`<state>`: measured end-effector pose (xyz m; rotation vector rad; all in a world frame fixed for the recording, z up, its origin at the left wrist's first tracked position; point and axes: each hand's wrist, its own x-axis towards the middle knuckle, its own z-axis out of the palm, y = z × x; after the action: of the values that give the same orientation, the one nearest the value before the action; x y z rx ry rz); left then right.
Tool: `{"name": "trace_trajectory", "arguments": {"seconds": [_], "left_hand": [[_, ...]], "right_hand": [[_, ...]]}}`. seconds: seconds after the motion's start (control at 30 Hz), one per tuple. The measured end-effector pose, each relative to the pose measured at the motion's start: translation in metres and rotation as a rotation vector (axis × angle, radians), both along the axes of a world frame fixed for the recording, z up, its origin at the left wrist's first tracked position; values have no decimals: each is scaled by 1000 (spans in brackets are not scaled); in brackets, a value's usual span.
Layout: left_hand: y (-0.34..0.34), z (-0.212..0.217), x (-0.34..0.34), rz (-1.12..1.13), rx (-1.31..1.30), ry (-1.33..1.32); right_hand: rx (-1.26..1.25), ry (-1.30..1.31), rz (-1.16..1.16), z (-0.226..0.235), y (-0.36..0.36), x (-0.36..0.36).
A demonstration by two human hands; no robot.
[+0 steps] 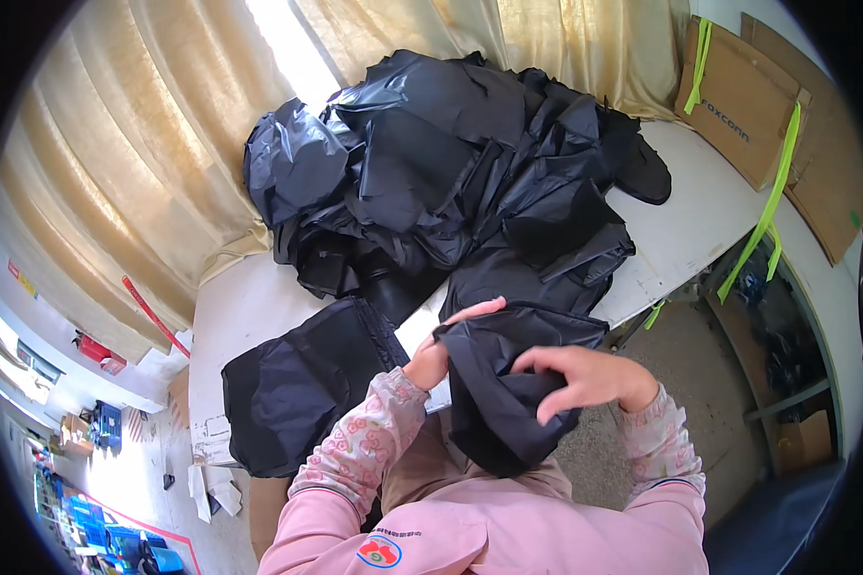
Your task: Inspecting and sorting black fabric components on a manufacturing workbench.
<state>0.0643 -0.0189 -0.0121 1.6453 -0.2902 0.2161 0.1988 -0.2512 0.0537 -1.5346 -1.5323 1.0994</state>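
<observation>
Your reach across the white table (686,230) is blocked by the heap of black bags (451,163) at centre. A flat black stack (297,383) occupies your left; bare tabletop lies right, short of the cardboard boxes (738,96).

White counter (700,216): long, set against the wall. Behind it, beige curtains (134,163) in heavy folds, bright daylight showing through a gap above its far edge. At its right end, flat cardboard boxes (738,96) bound with yellow-green straps (772,201). Below its right side, grey concrete floor (686,355). Beyond its left end, blue crates (91,522) on a sunlit floor.
</observation>
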Motion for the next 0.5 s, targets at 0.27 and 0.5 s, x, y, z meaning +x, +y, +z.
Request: {"name": "trace_trajectory", "arguments": {"seconds": [0.27, 0.5], "left_hand": [[-31, -3, -16, 236, -590, 619], [-20, -8, -53, -488, -551, 581]], "right_hand": [[583, -81, -718, 15, -39, 26], [568, -552, -596, -46, 32, 37]]}}
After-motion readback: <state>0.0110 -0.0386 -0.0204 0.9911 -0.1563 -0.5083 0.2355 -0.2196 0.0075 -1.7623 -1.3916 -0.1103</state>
